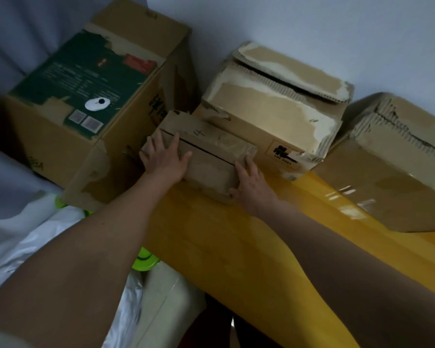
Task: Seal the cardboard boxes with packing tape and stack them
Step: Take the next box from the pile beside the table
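Observation:
A small flat cardboard box (211,156) with a dark seam across its top lies on the yellow table (236,247), pushed against two bigger boxes. My left hand (165,159) lies on its left end with fingers spread flat. My right hand (251,184) presses against its right front corner, fingers fairly straight. A tall box with a green printed label (86,96) stands to the left. Behind it sits a mid-sized box with torn flaps (274,104), and a fourth worn box (392,159) lies at the right. No tape roll is in view.
A pale wall (286,21) runs close behind the boxes. White plastic sheeting (35,234) and a bright green object (146,259) lie below the table's left edge. A beige surface (166,297) shows beneath the table's near corner.

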`<state>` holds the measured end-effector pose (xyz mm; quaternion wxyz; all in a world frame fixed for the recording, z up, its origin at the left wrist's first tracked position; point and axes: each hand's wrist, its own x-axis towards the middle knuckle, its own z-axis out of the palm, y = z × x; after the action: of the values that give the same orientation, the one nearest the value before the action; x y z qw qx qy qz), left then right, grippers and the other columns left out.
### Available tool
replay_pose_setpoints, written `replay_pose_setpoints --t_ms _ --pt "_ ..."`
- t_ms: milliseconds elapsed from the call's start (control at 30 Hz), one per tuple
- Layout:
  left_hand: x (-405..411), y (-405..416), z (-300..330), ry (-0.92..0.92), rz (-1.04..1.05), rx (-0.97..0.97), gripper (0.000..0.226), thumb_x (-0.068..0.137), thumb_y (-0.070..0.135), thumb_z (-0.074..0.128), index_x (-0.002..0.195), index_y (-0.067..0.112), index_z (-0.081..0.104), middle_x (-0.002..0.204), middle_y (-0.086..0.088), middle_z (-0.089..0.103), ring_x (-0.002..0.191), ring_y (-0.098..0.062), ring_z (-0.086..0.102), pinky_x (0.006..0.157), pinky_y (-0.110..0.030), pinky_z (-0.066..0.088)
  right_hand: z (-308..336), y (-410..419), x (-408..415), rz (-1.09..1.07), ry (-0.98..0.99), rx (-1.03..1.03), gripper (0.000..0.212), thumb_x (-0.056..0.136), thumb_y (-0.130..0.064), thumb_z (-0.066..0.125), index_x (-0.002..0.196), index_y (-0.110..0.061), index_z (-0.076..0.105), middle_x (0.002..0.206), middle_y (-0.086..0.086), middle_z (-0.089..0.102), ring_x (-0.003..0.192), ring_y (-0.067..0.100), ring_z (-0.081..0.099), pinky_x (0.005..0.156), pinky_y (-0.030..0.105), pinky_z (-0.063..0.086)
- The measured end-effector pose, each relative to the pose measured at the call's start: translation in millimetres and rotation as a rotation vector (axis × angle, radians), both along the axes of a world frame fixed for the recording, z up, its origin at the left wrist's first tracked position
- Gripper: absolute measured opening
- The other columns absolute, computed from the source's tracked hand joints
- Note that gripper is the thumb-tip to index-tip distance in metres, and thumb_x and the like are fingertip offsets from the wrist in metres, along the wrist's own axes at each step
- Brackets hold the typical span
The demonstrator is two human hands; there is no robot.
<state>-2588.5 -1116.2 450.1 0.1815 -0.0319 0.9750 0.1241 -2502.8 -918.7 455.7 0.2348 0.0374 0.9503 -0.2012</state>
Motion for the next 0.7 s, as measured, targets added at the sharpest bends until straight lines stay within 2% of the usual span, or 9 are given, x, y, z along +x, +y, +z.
replay_pose_setpoints --t_ms 67,167,267,400,533,700 --pt "-7.5 -0.5 -4.5 0.006 0.036 -0.009 0.068 0.096 0.059 0.037 0.154 0.036 0.009 0.163 -0.008 -0.008 0.148 -0.033 -0.009 0.119 -0.057 0.000 -5.6 -0.5 1.6 -0.034 0.014 -0.027 0.074 0.096 -0.035 0.051 0.153 -0.023 0.005 0.158 0.002 -0.021 0.147 0.030 0.004 0.114 0.045 0.029" --pt "-11.5 2.3 -8.9 0.029 0.055 -0.037 0.070 0.094 0.062 0.040 0.153 0.038 0.011 0.162 -0.013 -0.008 0.148 -0.036 -0.006 0.118 -0.057 0.003 -7.1 -2.6 4.8 -0.121 -0.043 -0.117 0.070 0.098 -0.034 0.047 0.152 -0.030 0.003 0.158 0.005 -0.022 0.142 0.035 0.021 0.103 0.043 0.040" --pt "-13.5 2.9 -9.1 0.050 0.049 -0.080 0.076 0.090 0.067 0.043 0.153 0.038 0.011 0.160 -0.016 0.003 0.145 -0.039 0.006 0.116 -0.056 0.013 -7.1 -3.9 6.4 -0.192 -0.086 -0.283 0.070 0.100 -0.024 0.045 0.153 -0.030 -0.001 0.160 0.002 -0.010 0.141 0.030 0.024 0.106 0.038 0.036" --pt "-8.8 6.8 -3.2 0.050 0.140 -0.034 0.096 0.078 0.072 0.059 0.152 0.035 0.011 0.146 -0.019 0.022 0.129 -0.040 0.028 0.109 -0.049 0.030 -9.6 6.3 11.9 -0.276 -0.079 -0.392 0.071 0.098 -0.012 0.049 0.152 -0.030 0.007 0.160 0.000 0.004 0.142 0.028 0.022 0.111 0.040 0.033" --pt "13.7 31.4 1.4 -0.006 0.120 -0.020 0.100 0.076 0.072 0.062 0.153 0.035 0.010 0.144 -0.018 0.021 0.126 -0.039 0.028 0.103 -0.047 0.033 -6.3 32.6 32.8 -0.354 -0.075 -0.438 0.074 0.093 -0.003 0.056 0.151 -0.027 0.016 0.157 0.005 0.017 0.141 0.029 0.025 0.111 0.045 0.035" --pt "57.9 76.3 5.6 -0.077 0.024 -0.062 0.099 0.079 0.072 0.057 0.154 0.034 0.005 0.146 -0.019 0.023 0.129 -0.040 0.028 0.103 -0.047 0.035 -3.0 79.3 77.2 -0.402 -0.087 -0.372 0.078 0.088 0.000 0.062 0.149 -0.027 0.021 0.155 0.007 0.019 0.139 0.031 0.029 0.107 0.046 0.039"
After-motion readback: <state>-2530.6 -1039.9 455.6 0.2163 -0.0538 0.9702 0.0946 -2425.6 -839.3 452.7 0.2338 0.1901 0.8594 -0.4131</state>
